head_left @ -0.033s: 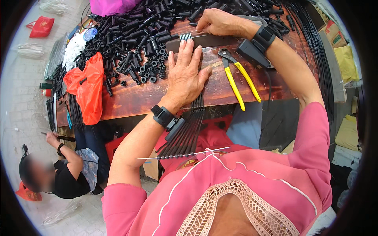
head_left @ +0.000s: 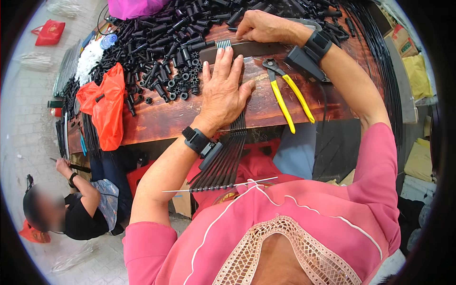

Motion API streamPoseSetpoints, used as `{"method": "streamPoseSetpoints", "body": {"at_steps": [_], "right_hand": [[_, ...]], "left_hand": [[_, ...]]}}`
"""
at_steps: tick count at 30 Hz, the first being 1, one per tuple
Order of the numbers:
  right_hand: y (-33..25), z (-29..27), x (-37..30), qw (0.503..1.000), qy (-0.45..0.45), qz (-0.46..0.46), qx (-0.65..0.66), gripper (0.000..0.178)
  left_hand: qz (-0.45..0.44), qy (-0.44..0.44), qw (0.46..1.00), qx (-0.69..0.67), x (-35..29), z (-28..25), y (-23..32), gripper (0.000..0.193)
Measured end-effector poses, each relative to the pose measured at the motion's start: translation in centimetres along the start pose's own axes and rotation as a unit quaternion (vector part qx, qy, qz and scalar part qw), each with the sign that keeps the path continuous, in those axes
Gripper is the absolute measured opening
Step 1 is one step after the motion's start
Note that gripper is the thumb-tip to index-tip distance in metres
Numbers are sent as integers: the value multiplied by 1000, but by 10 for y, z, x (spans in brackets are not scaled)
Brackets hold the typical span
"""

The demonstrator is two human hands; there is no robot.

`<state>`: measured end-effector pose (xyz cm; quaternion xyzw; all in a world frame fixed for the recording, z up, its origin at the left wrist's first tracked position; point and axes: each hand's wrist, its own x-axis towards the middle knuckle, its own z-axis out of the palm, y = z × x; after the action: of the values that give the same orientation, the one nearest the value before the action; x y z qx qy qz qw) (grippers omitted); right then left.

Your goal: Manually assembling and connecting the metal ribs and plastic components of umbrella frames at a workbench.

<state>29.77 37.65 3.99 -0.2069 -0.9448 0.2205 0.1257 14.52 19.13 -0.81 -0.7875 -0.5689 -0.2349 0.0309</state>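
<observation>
My left hand lies flat on a row of thin black rods, its fingers stretched out and the thumb apart. Past its fingertips, pale metallic rod ends sit side by side at a long dark bar. Toward my body the rods fan out over the table edge to a thin white stick with small black beads. At the bar's far side my right hand is closed, thumb and fingers pinched together. A small dark piece shows by its fingertips; what it grips is mostly hidden.
Yellow-handled pliers lie right of my left hand. Black tubular parts heap across the table's far left, near an orange plastic bag. Long black rods line the right edge. Another person works at lower left.
</observation>
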Motion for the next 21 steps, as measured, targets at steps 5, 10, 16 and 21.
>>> {"method": "streamPoseSetpoints", "body": {"at_steps": [5, 10, 16, 21], "right_hand": [[3, 5, 4, 999, 26, 1, 22, 25], [0, 7, 8, 996, 80, 19, -23, 30], [-12, 22, 21, 985, 136, 94, 42, 23], [-12, 14, 15, 984, 169, 42, -18, 25]], "left_hand": [[3, -3, 1000, 3, 1, 1, 0, 61], [1, -2, 1000, 2, 1, 0, 0, 60], [-9, -25, 1000, 4, 1, 0, 1, 59], [-10, -28, 1000, 0, 2, -1, 2, 59]]}}
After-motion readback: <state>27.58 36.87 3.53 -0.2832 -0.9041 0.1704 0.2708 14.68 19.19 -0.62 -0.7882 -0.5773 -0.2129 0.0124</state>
